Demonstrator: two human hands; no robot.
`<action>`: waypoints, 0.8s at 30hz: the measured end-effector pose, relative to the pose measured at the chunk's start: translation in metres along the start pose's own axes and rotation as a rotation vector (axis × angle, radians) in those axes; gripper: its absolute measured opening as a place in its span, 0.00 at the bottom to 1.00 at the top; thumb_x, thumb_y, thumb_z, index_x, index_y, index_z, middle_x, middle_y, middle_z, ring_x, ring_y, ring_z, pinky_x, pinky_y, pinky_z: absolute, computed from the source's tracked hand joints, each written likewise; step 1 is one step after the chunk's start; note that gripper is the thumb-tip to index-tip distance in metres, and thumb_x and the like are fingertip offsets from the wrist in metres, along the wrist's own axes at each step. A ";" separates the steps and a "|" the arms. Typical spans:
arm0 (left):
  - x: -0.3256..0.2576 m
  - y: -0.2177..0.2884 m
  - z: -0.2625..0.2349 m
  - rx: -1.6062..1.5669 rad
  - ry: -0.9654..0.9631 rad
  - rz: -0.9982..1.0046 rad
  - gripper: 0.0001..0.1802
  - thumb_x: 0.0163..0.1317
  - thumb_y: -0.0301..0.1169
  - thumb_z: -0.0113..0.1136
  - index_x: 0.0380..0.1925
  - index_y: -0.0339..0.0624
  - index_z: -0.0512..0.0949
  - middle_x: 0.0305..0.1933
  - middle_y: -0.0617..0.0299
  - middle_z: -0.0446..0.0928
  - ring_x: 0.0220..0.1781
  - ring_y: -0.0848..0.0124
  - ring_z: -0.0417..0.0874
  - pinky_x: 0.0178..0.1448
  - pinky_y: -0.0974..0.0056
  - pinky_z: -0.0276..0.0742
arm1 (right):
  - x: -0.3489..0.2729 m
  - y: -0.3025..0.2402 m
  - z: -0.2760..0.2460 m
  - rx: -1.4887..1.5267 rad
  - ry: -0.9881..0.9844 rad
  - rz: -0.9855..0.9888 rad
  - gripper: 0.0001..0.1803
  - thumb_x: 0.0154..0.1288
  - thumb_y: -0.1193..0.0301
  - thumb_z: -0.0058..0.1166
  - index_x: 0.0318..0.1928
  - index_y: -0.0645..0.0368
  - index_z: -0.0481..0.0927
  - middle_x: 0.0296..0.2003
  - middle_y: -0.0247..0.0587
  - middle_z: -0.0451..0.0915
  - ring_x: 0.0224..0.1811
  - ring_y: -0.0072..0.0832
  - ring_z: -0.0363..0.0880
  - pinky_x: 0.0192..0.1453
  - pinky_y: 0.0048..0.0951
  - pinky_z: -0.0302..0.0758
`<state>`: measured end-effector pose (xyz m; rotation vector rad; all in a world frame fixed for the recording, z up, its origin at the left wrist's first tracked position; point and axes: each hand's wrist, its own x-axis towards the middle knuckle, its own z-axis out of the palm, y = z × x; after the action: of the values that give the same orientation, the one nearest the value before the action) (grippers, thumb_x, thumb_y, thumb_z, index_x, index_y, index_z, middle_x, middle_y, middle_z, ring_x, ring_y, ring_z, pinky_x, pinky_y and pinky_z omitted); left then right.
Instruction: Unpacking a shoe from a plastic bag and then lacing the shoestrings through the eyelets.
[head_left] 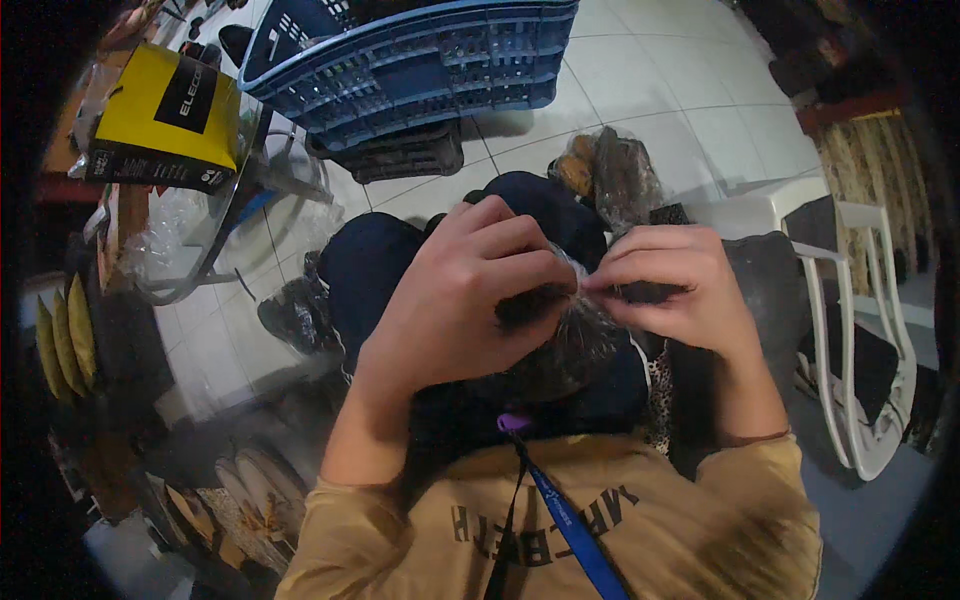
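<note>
While my left hand [470, 300] and right hand [675, 285] pinch the clear bag [580, 345] shut together, they hide my lap; a blue crate [420, 65] sits beyond; a white chair [860, 330] stands right.

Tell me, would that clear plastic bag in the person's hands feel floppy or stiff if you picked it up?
Probably floppy: the clear plastic bag crinkles and bunches where the left hand and right hand pinch its top. It likely sags, since the dark filling bulges low. The shiny film may be a bit slippery.
</note>
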<state>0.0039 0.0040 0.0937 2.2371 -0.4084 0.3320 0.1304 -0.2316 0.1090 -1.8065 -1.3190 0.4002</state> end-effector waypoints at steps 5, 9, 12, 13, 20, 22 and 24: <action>0.006 0.005 0.006 0.016 0.120 -0.067 0.18 0.46 0.25 0.78 0.40 0.47 0.89 0.42 0.64 0.84 0.51 0.57 0.83 0.58 0.54 0.82 | 0.006 -0.001 -0.002 -0.007 -0.058 -0.020 0.13 0.52 0.78 0.75 0.40 0.61 0.90 0.37 0.42 0.89 0.39 0.40 0.89 0.44 0.36 0.85; 0.002 -0.010 0.009 0.041 0.089 0.048 0.17 0.48 0.23 0.75 0.41 0.46 0.88 0.41 0.62 0.85 0.50 0.57 0.85 0.58 0.54 0.82 | 0.010 0.001 0.000 -0.059 -0.054 -0.079 0.13 0.52 0.78 0.74 0.39 0.60 0.88 0.36 0.43 0.88 0.38 0.41 0.89 0.44 0.37 0.85; 0.001 -0.013 0.012 0.042 0.127 0.040 0.16 0.49 0.21 0.73 0.40 0.46 0.88 0.39 0.61 0.85 0.47 0.56 0.86 0.56 0.56 0.82 | 0.011 0.002 0.009 -0.123 0.025 -0.120 0.13 0.52 0.78 0.74 0.40 0.60 0.87 0.36 0.43 0.88 0.38 0.41 0.89 0.43 0.37 0.84; -0.001 -0.012 0.011 -0.047 0.141 -0.023 0.15 0.49 0.21 0.73 0.39 0.46 0.88 0.38 0.60 0.85 0.44 0.56 0.86 0.54 0.56 0.81 | 0.009 0.003 0.012 -0.141 0.077 -0.136 0.13 0.52 0.78 0.74 0.40 0.60 0.86 0.36 0.43 0.87 0.37 0.41 0.89 0.42 0.37 0.84; 0.006 -0.010 0.009 -0.106 0.105 0.032 0.14 0.50 0.21 0.74 0.38 0.45 0.86 0.39 0.60 0.81 0.44 0.57 0.82 0.50 0.56 0.79 | -0.002 -0.002 0.016 0.164 0.145 0.174 0.13 0.57 0.83 0.70 0.43 0.60 0.88 0.37 0.40 0.89 0.38 0.27 0.89 0.41 0.27 0.83; 0.006 -0.009 0.011 -0.092 0.100 0.030 0.14 0.50 0.21 0.74 0.38 0.45 0.86 0.40 0.60 0.81 0.45 0.56 0.82 0.50 0.56 0.79 | -0.006 -0.002 0.012 0.158 0.145 0.161 0.15 0.58 0.85 0.69 0.46 0.60 0.88 0.39 0.37 0.90 0.39 0.23 0.89 0.41 0.23 0.83; 0.006 -0.009 0.013 -0.080 0.096 0.028 0.14 0.49 0.21 0.74 0.38 0.45 0.86 0.41 0.61 0.80 0.46 0.56 0.82 0.50 0.56 0.79 | -0.007 -0.005 0.010 0.145 0.122 0.150 0.16 0.58 0.85 0.68 0.47 0.60 0.88 0.40 0.38 0.90 0.39 0.23 0.89 0.41 0.23 0.83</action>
<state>0.0141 -0.0019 0.0817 2.1301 -0.3955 0.4289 0.1175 -0.2333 0.1051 -1.7838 -1.0484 0.4471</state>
